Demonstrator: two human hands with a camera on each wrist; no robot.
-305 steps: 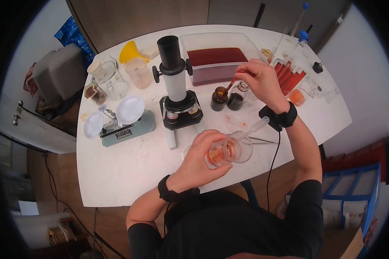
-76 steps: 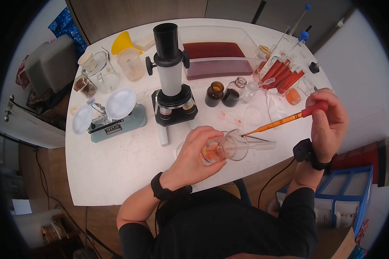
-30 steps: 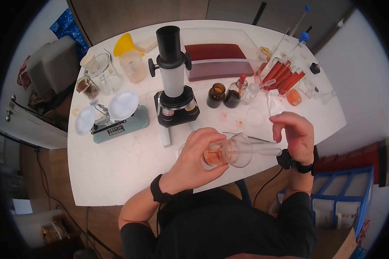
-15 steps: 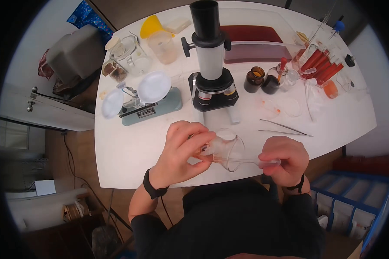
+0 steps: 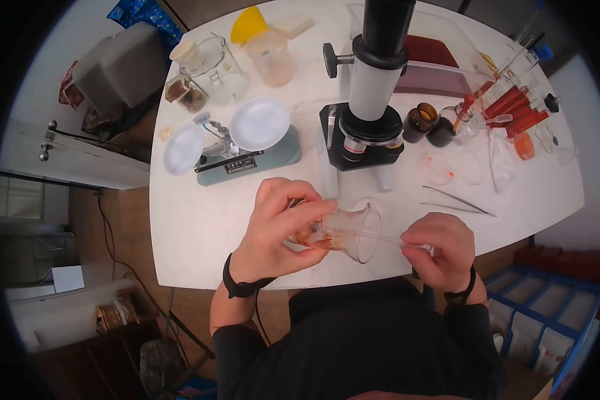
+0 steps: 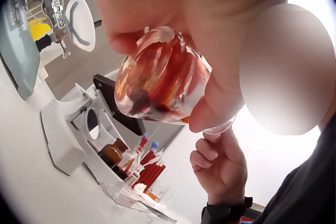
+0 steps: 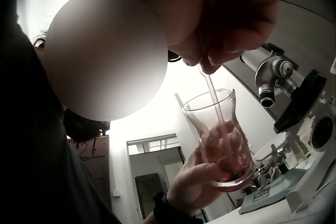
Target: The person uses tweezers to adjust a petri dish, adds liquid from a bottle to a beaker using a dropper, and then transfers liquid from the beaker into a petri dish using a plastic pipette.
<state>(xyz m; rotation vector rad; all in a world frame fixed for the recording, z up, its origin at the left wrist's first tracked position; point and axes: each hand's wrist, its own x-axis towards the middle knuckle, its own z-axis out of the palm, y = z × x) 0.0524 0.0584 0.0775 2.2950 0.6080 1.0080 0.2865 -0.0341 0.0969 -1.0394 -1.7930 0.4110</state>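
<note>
My left hand [image 5: 267, 233] grips a clear flared glass [image 5: 365, 233] around its lower half, and it leans toward the right hand in the head view. Orange-red liquid with darker red patches [image 6: 163, 77] shows low in it. My right hand [image 5: 443, 247] pinches the bulb end of a clear plastic pipette [image 7: 215, 95]. The pipette's stem runs through the glass's mouth down into the liquid. A dropper with a red bulb [image 5: 469, 101] stands in a clear bottle of dark liquid [image 5: 441, 133], beside an open brown bottle [image 5: 420, 123].
Beyond the hands stands a microscope [image 5: 373, 87], with a balance scale [image 5: 250, 160] to its left. Tweezers [image 5: 460, 200] and small clear dishes [image 5: 472, 168] lie near the right hand. Red-filled test tubes [image 5: 513, 110] and a tub of red liquid [image 5: 433, 57] are farther back.
The right hand earlier held the red-bulbed dropper from the brown bottle over the glass. The dropper then went into the clear bottle, and the right hand took the plastic pipette's bulb end.
</note>
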